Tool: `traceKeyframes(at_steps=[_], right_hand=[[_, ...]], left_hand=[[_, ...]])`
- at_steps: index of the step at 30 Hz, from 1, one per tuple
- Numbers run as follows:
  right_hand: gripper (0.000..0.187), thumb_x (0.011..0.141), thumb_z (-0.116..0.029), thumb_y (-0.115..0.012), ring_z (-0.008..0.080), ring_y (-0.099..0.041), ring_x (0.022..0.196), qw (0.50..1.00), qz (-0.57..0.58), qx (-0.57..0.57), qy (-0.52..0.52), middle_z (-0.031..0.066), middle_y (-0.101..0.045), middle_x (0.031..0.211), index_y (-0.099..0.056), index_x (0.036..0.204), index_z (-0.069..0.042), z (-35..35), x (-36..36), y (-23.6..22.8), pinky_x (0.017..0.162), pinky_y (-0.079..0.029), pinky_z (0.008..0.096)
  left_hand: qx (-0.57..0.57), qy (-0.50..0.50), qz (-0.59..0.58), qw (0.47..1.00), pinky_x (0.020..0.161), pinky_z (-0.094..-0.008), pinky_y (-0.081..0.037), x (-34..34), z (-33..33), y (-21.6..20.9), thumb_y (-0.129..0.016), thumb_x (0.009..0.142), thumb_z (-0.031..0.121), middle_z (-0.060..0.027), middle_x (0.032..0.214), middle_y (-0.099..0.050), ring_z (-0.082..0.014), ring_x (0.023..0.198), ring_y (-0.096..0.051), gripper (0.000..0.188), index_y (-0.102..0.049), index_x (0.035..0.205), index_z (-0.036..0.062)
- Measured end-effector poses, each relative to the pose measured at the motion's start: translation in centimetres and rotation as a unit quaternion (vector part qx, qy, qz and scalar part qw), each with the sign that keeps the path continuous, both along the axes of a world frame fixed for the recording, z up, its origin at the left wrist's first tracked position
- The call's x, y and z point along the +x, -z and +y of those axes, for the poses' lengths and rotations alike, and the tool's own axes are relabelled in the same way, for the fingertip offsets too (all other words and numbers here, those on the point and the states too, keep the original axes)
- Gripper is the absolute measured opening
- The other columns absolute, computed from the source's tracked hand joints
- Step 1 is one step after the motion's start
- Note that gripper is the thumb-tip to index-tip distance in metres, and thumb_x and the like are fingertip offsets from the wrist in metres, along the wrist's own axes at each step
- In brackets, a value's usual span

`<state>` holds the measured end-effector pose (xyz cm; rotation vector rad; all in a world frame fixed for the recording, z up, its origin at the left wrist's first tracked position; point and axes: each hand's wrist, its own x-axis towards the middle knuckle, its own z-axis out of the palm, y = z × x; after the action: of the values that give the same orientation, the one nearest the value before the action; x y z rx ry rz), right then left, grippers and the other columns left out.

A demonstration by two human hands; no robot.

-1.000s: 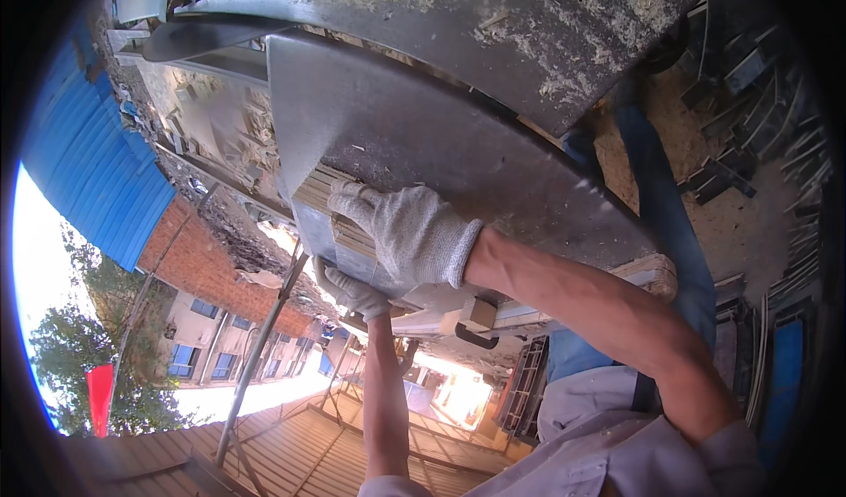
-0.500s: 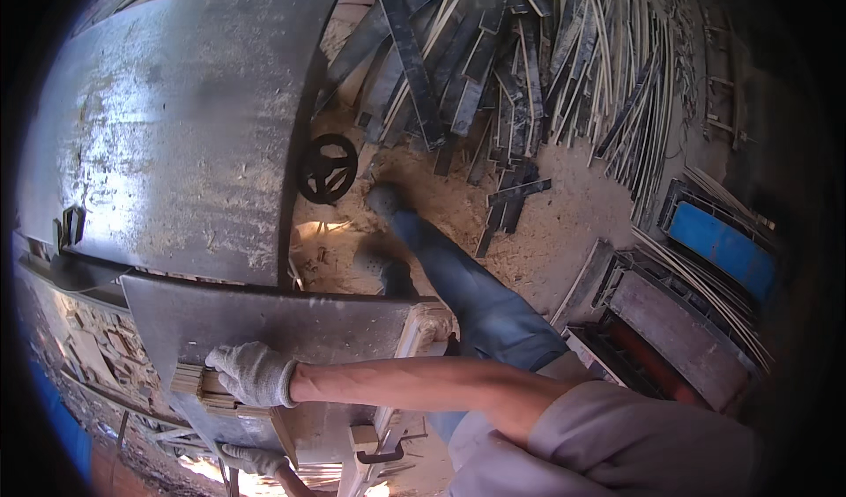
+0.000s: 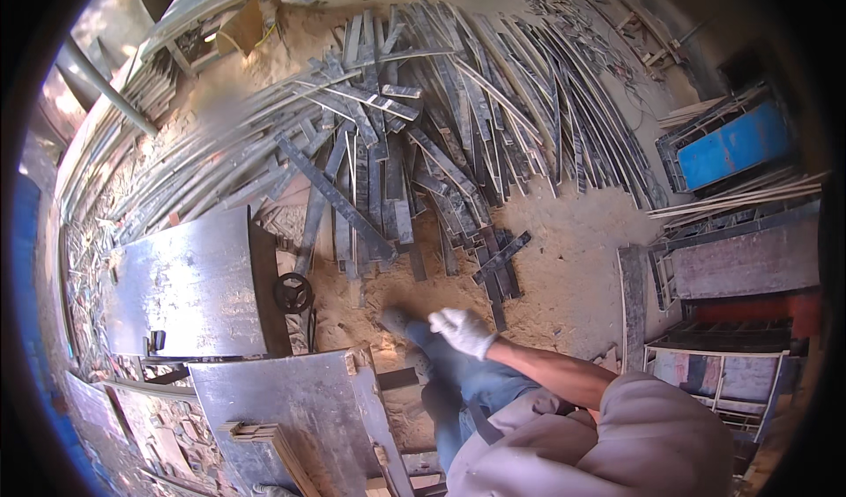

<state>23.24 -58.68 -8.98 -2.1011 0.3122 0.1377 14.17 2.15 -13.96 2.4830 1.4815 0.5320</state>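
My right hand [image 3: 462,332], in a pale work glove, is raised above my legs and the sawdust-covered floor. Its fingers look curled in, and nothing shows in them. Only a scrap of the grey glove on my left hand [image 3: 271,491] appears at the bottom edge, its fingers hidden. Close to it, short wooden strips [image 3: 251,431] lie in a small stack on a dark metal machine table [image 3: 304,391]. A longer bundle of light wooden strips [image 3: 295,463] slants down from that stack toward the left hand.
A larger metal table [image 3: 189,285] with a black handwheel [image 3: 293,293] stands beyond. Long dark-faced wood offcuts [image 3: 379,171] lie heaped across the far floor. Metal frames [image 3: 740,259] and a blue panel [image 3: 733,147] line the right side.
My right hand has left the stacked wooden strips and moved right, over my legs. The left hand has mostly dropped out of view. The view has shifted, showing more of the far floor.
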Motion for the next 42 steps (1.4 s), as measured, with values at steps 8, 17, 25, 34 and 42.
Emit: traceKeyframes(at_steps=[8, 17, 25, 34, 42], right_hand=[[0.02, 0.092, -0.022, -0.063, 0.0389, -0.075, 0.094, 0.876, 0.336, -0.328, 0.114, 0.0179, -0.078, 0.097, -0.078, 0.091, -0.01, -24.9, -27.6, 9.2, 0.083, -0.059, 0.0505], [0.037, 0.093, -0.026, -0.052, 0.0432, -0.073, 0.1, 0.885, 0.392, -0.252, 0.018, 0.0292, -0.074, 0.105, -0.078, 0.093, 0.0, -25.6, -45.5, 12.2, 0.092, -0.058, 0.0517], [0.044, 0.091, -0.039, -0.059, 0.0456, -0.071, 0.105, 0.891, 0.318, -0.052, 0.318, 0.0303, -0.073, 0.107, -0.077, 0.104, -0.001, -28.3, -38.0, 12.0, 0.094, -0.056, 0.0517], [0.039, 0.092, -0.04, -0.061, 0.0435, -0.072, 0.102, 0.898, 0.3, -0.076, 0.312, 0.025, -0.075, 0.105, -0.078, 0.101, -0.007, -30.6, -23.9, 5.1, 0.088, -0.056, 0.0519], [0.039, 0.093, -0.041, -0.06, 0.0439, -0.072, 0.102, 0.875, 0.373, -0.07, 0.299, 0.0246, -0.075, 0.104, -0.078, 0.1, -0.008, -31.3, -20.2, 5.7, 0.089, -0.057, 0.0516]], left_hand=[[-0.179, 0.27, -0.256, 0.911, 0.082, -0.033, -0.056, 4.6, -15.2, -3.9, -0.059, 0.103, 0.008, -0.0091, 0.11, -0.072, -0.0205, 0.095, -0.066, 0.034, -0.066, 0.136, 0.0039], [-0.284, 0.564, -0.018, 0.775, 0.056, -0.0327, -0.052, 2.7, -49.4, -6.0, -0.064, 0.107, 0.018, -0.0111, 0.073, -0.068, -0.0161, 0.055, -0.067, 0.021, -0.071, 0.126, 0.0143], [-0.248, 0.585, -0.052, 0.771, 0.073, -0.035, -0.056, 10.6, -47.9, -4.4, -0.048, 0.113, 0.02, -0.0101, 0.097, -0.078, -0.0173, 0.074, -0.068, 0.035, -0.058, 0.146, 0.0121], [-0.125, 0.582, -0.036, 0.802, 0.089, -0.039, -0.057, 24.6, -41.6, -4.6, -0.058, 0.095, 0.0, -0.0132, 0.129, -0.066, -0.0299, 0.11, -0.068, 0.053, -0.055, 0.148, 0.0054], [0.04, 0.563, 0.117, 0.817, 0.122, -0.0482, -0.036, 43.4, -33.2, -5.9, -0.078, 0.083, 0.028, -0.0216, 0.157, -0.048, -0.0409, 0.146, -0.042, 0.079, -0.049, 0.152, 0.0043]])
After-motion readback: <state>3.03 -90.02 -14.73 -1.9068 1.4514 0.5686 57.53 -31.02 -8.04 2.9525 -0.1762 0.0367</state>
